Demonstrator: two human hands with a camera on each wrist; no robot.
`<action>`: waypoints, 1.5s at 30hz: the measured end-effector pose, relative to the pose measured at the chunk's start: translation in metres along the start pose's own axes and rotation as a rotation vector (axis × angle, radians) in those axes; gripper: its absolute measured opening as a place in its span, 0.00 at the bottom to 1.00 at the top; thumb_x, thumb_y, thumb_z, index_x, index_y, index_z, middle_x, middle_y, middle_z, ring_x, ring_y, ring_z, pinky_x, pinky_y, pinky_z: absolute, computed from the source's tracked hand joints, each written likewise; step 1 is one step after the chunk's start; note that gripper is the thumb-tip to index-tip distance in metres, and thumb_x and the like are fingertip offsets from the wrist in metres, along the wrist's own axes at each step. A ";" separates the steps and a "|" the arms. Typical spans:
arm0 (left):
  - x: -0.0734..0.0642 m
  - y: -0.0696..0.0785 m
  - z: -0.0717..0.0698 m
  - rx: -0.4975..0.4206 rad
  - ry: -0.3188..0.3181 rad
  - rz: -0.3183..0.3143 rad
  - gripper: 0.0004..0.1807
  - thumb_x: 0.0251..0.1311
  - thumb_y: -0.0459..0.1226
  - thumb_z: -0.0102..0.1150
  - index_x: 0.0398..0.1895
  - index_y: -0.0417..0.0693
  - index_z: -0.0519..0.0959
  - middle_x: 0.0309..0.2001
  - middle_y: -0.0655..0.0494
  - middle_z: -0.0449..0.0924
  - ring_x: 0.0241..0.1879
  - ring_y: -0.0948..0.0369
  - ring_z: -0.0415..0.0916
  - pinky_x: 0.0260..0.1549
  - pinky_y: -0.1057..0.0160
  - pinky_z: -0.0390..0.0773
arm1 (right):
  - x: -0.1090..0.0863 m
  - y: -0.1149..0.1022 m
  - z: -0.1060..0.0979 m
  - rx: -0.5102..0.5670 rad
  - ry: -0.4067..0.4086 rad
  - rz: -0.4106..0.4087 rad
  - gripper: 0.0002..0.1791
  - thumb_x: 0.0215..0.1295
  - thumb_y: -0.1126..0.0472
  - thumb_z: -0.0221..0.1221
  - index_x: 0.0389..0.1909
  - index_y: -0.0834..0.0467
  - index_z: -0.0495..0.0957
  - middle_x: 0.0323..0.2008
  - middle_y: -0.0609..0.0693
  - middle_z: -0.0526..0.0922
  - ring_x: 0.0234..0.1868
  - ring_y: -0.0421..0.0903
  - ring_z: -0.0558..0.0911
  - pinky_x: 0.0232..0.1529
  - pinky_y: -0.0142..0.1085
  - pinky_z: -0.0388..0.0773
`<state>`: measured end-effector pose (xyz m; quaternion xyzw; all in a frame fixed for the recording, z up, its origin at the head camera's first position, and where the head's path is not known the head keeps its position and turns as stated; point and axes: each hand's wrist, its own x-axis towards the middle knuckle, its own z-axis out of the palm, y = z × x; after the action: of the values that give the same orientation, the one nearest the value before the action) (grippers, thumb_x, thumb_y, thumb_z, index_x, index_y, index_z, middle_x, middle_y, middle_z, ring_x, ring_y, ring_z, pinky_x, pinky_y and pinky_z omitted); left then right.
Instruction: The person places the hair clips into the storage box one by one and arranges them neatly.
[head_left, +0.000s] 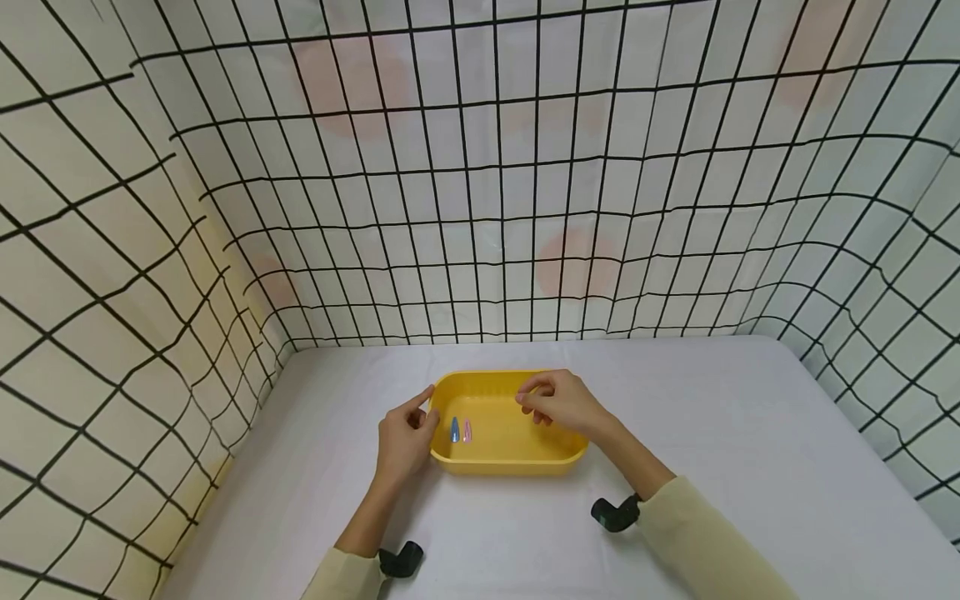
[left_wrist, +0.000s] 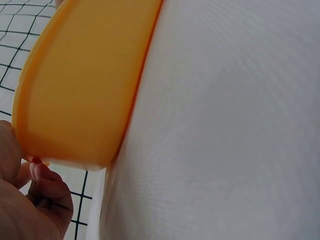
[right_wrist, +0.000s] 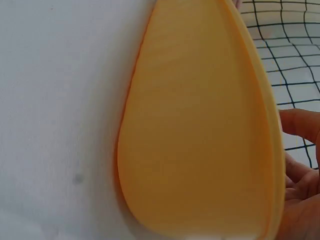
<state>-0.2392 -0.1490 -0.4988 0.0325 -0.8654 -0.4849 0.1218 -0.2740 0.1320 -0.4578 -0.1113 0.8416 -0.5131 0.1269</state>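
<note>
Inside a yellow tray (head_left: 510, 467) lie a blue snap hair clip (head_left: 454, 429) and, beside it, a pink snap hair clip (head_left: 467, 430), both towards the left end. My left hand (head_left: 403, 437) grips the tray's left rim, thumb and index finger apart along it. In the left wrist view, its curled fingers are close to the rim of the tray (left_wrist: 85, 90). Over the tray's right part hovers my right hand (head_left: 562, 402), thumb and index finger pinched around a small pale thing, too small to make out. The right wrist view shows the tray's wall (right_wrist: 195, 120) hiding those fingertips.
A white cloth (head_left: 675, 400) covers the table under the tray. Black grid netting (head_left: 480, 158) over pale sheeting rises at the back and both sides. Dark wrist cameras, left (head_left: 401, 559) and right (head_left: 615, 514), are worn near the pale sleeves.
</note>
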 end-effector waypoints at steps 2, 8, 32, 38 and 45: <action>0.000 0.000 0.000 -0.003 -0.002 0.004 0.24 0.64 0.37 0.64 0.65 0.56 0.82 0.25 0.55 0.73 0.24 0.60 0.67 0.20 0.70 0.65 | -0.004 0.001 -0.007 0.019 0.000 -0.009 0.14 0.69 0.52 0.65 0.47 0.58 0.84 0.38 0.60 0.88 0.31 0.55 0.83 0.33 0.35 0.81; 0.001 0.001 -0.001 -0.003 -0.016 -0.001 0.25 0.64 0.36 0.64 0.65 0.56 0.81 0.27 0.54 0.73 0.26 0.60 0.67 0.21 0.70 0.66 | -0.017 0.009 -0.031 0.070 0.015 -0.014 0.19 0.69 0.50 0.65 0.50 0.61 0.83 0.44 0.65 0.85 0.31 0.49 0.80 0.34 0.34 0.80; 0.002 0.000 -0.001 -0.021 -0.033 0.011 0.24 0.66 0.37 0.63 0.66 0.54 0.80 0.20 0.56 0.70 0.18 0.63 0.62 0.16 0.71 0.63 | -0.079 0.060 -0.091 -0.046 0.141 0.096 0.26 0.71 0.46 0.63 0.58 0.63 0.79 0.44 0.62 0.84 0.32 0.48 0.79 0.32 0.35 0.80; 0.002 0.000 -0.001 -0.033 -0.036 0.011 0.24 0.66 0.37 0.63 0.66 0.54 0.81 0.21 0.56 0.70 0.19 0.62 0.63 0.17 0.71 0.63 | -0.090 0.075 -0.094 -0.076 0.171 0.130 0.27 0.70 0.46 0.64 0.59 0.62 0.79 0.37 0.57 0.82 0.28 0.44 0.77 0.30 0.36 0.78; 0.001 0.000 -0.002 -0.036 -0.046 0.019 0.24 0.66 0.37 0.63 0.66 0.53 0.80 0.20 0.56 0.70 0.18 0.63 0.62 0.17 0.71 0.62 | -0.100 0.092 -0.094 -0.121 0.182 0.203 0.27 0.68 0.45 0.66 0.58 0.61 0.80 0.39 0.54 0.83 0.28 0.44 0.77 0.28 0.35 0.76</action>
<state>-0.2401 -0.1515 -0.4977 0.0107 -0.8595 -0.4998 0.1070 -0.2161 0.2839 -0.4881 0.0139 0.8859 -0.4540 0.0942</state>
